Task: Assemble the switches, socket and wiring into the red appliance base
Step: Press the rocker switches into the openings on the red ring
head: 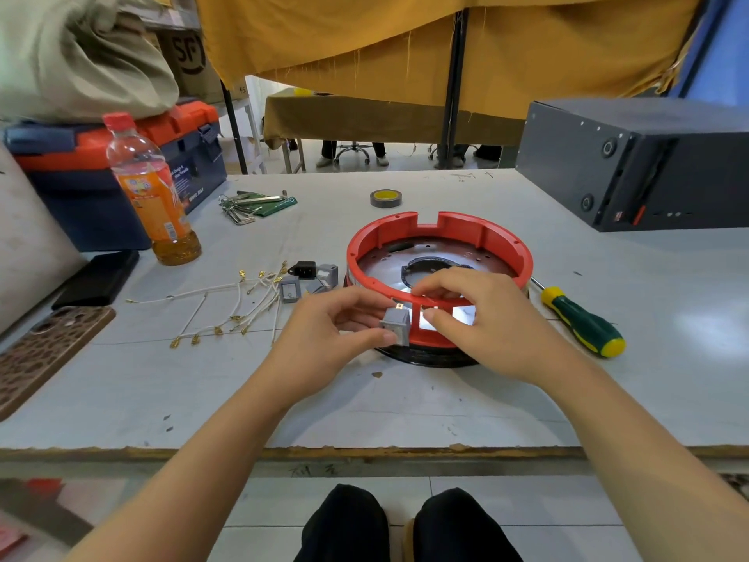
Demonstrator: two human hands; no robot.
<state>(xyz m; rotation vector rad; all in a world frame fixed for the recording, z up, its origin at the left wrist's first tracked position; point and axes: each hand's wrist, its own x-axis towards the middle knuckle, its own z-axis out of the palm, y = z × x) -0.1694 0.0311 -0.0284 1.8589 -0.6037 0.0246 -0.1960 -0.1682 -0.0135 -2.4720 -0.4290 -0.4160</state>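
Wiring (227,306) lies loose toward the left of the counter (405,407), its brass terminals spread out. Just right of it rest two spare switches (290,289), a third grey part too unclear to name, and the black socket (304,269), all near the base's left side. Left hand (324,334) pinches a grey switch (396,325) between thumb and fingers, just beside the left cutout in the base's near wall. Base (439,253) sits at mid-counter. Right hand (470,314) grips the base's near rim, fingers curled over the top and thumb on the outer face.

Recommended procedure: square the switch to the cutout, terminals leading inward, and press straight in until seated. Keep the rim braced so the wall does not flex. A tilted entry may jam. Screwdriver (583,322) lies right of the base, unused.
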